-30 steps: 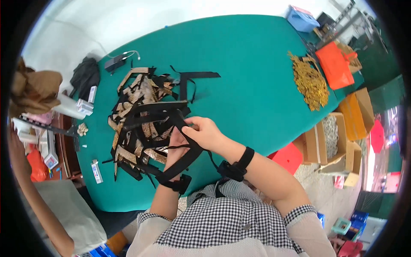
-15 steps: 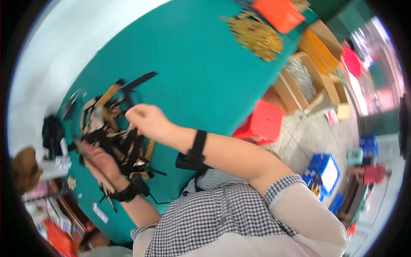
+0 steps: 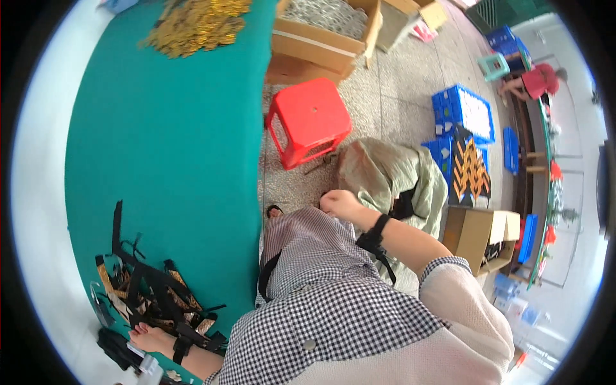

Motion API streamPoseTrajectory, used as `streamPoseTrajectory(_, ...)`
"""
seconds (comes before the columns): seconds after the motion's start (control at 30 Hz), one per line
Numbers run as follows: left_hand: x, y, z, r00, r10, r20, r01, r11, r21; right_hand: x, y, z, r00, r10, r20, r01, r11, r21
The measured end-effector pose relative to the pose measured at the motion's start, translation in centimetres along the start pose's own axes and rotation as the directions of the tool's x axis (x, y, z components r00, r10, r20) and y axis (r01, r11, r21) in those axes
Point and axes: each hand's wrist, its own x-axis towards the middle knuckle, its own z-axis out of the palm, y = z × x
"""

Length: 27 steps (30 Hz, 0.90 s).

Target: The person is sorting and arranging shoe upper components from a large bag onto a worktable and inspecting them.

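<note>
Item: straps (image 3: 151,292), black and tan, heaped at the near left corner of the green tabletop (image 3: 167,128). One long black strap stands clear of the heap, long axis running away from the person toward the far edge; the rest cross at all angles.

Left hand (image 3: 149,338): flat on the near edge of the heap, fingers stretched out, grip spread and touching the straps, not pinching any. Black wristband behind it.

Right hand (image 3: 340,204): off the tabletop, over the person's lap beside a green sack (image 3: 391,176); grip curled tight into a fist; what it holds, if anything, cannot be told.

Change from half a second ago: the right hand was over the straps, now it is well apart from them; the view has swung right to the floor.

Surroundings: red stool (image 3: 311,119) by the tabletop edge; gold pieces (image 3: 196,22) at the far end; cardboard box (image 3: 324,32); blue crates (image 3: 465,112).
</note>
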Motion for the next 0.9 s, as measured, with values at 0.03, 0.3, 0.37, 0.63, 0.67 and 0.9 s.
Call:
streamPoseTrajectory(0.03, 1.2, -1.6, -0.8, 0.962, 0.177, 0.210, -0.211, 0.966, 0.150, -0.9, 1.1, -1.8, 0.994, 0.074, -0.077, -0.067, 0.993, 0.093)
streamPoseTrajectory(0.3, -20.3, -0.6, 16.7, 0.358, 0.127, 0.925, -0.504, 0.860, 0.077, 0.8, 16.9, -7.1, 0.821, 0.510, -0.258, -0.460, 0.858, 0.230)
streamPoseTrajectory(0.37, -24.7, -1.9, 20.3, -0.062, 0.058, 0.996, -0.842, 0.534, -0.083, 3.0, 19.9, -6.4, 0.853, 0.433, -0.291, -0.479, 0.872, -0.105)
streamPoseTrajectory(0.63, -24.5, -7.9, 23.5, -0.246, -0.172, 0.954, -0.969, 0.071, -0.237, 20.0, 22.4, -4.2, 0.838, 0.525, -0.149, -0.546, 0.808, -0.223)
streamPoseTrajectory(0.67, -25.0, -7.9, 23.7, -0.212, -0.206, 0.955, -0.975, 0.116, -0.191, 22.6, 23.8, -4.2, 0.817, 0.552, -0.168, -0.574, 0.804, -0.153)
streamPoseTrajectory(0.9, -27.3, -6.9, 22.2, 0.130, -0.387, 0.913, -0.738, 0.578, 0.349, 40.6, 35.7, 0.5, 0.860, 0.501, -0.103, -0.509, 0.855, -0.095)
